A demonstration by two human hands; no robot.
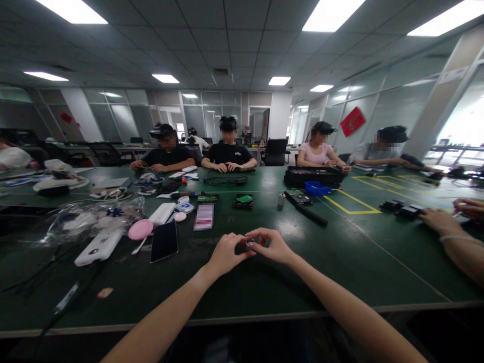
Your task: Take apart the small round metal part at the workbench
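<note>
My left hand (227, 253) and my right hand (271, 246) meet over the green table (340, 262), fingertips curled and pinched together around something tiny that I cannot make out. Both forearms reach in from the near edge. A black phone (164, 241) lies face up to the left of my left hand. Beyond my hands lie a small pink-white card (204, 216) and a green circuit board in a black frame (243, 201).
Left: a white power bank (99, 247), pink round case (140, 229), plastic bags, cables. Beyond: a small metal can (281, 199), black bar (310, 215), blue bin (316, 188), black case (313, 176). Several people sit across the table; another person's hands (446, 222) work at right.
</note>
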